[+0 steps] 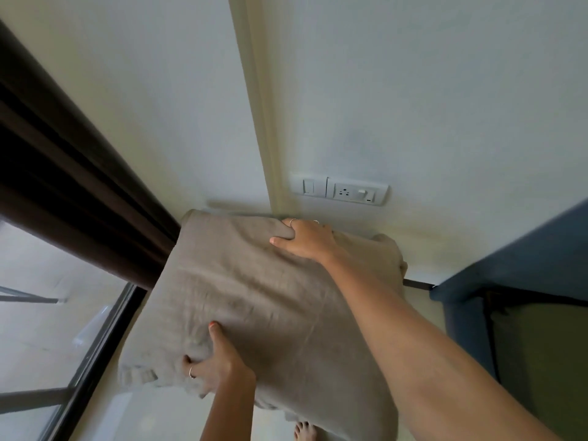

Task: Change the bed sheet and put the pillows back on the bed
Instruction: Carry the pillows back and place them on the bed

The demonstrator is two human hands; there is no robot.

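a: beige linen-like cloth covers the pillow (270, 300), which is held up in the air in front of the wall (413, 106), tilted, its far end near the corner and its near end low toward the floor.

b: who has it?

a: both hands. the left hand (216, 367) grasps the near lower edge, thumb laid on top of the fabric, fingers curled under, a ring on one finger. the right hand (305, 238) clutches the far upper edge, fingers bunching the cloth, the arm stretched across the pillow's top.

b: and around it?

a: a white switch and socket plate (342, 190) sits on the wall just above the right hand. a dark brown curtain (73, 173) hangs to the left, touching or nearly touching the pillow's far left corner, i cannot tell which. below the curtain is a dark-framed glass door (79, 361). to the right stands a blue upholstered headboard (515, 265). bare toes (304, 431) show on the pale floor under the pillow's near edge.
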